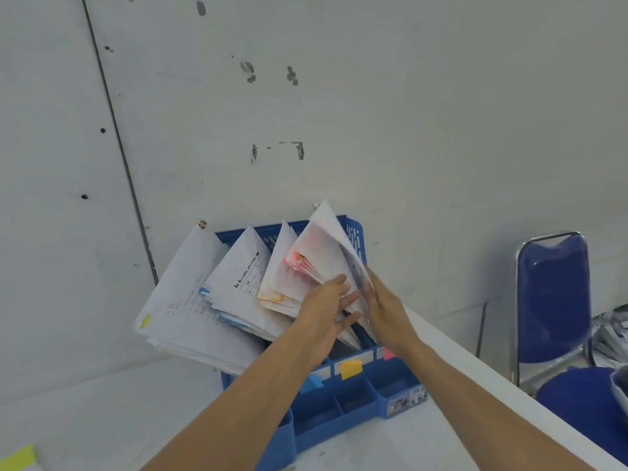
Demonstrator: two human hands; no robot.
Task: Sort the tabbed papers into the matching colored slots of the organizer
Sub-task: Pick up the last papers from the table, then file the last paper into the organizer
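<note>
A person's left hand (326, 300), fingers straight and spread, presses into the pink-tabbed papers (306, 263) at centre frame, while the right hand (384, 307) grips the outer sheet (331, 229) of that bundle, its fingers hidden behind the blurred paper. The bundle stands in the rightmost slot of a blue organizer (339, 413) on a white counter (102, 402). To the left lean the yellow-tabbed papers (275, 294), the blue-tabbed papers (234, 277) and a wider stack with a yellow-green tab (180, 300) spilling over the organizer's left side. Both forearms cross the front compartments, partly covering the colour labels (351, 368). A blue chair (554, 300) stands at right; a yellow note (17, 458) lies lower left.
</note>
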